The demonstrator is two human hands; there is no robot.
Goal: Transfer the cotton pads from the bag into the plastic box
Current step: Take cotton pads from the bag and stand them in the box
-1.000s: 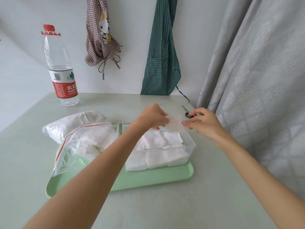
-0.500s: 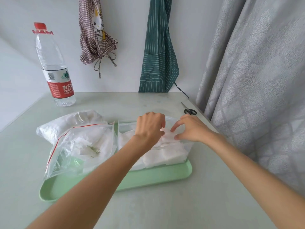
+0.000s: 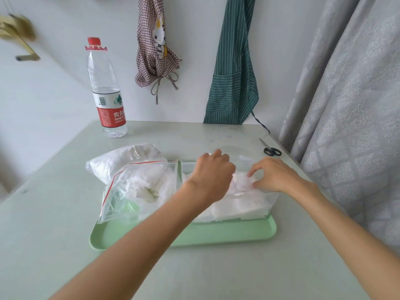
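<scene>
A white cotton pad (image 3: 242, 180) was held just right of the frame's centre, over the clear plastic box (image 3: 273, 202), with both hands at work on it. It was pinched by the right hand (image 3: 273, 176), thumb and fingertips curled onto its right edge. The left hand (image 3: 211, 176) was curled at the pad's left edge, knuckles up; its grip was hidden behind the back of the hand, so whether the pad was actually pinched there could not be told. Beneath the hands, stacked white pads (image 3: 236, 210) were seen filling the box. To its left, the zip bag (image 3: 138, 187) with the red seal line was lying open, more pads loose inside. Both bag and box were carried by a pale green tray (image 3: 216, 237) on the tabletop (image 3: 216, 273). Behind the bag, a second white plastic bag (image 3: 121, 159) was slumped. Further out, a water bottle (image 3: 107, 92) stood at upper left, and black-handled scissors (image 3: 271, 150) lay at right by the grey curtain (image 3: 350, 105).
</scene>
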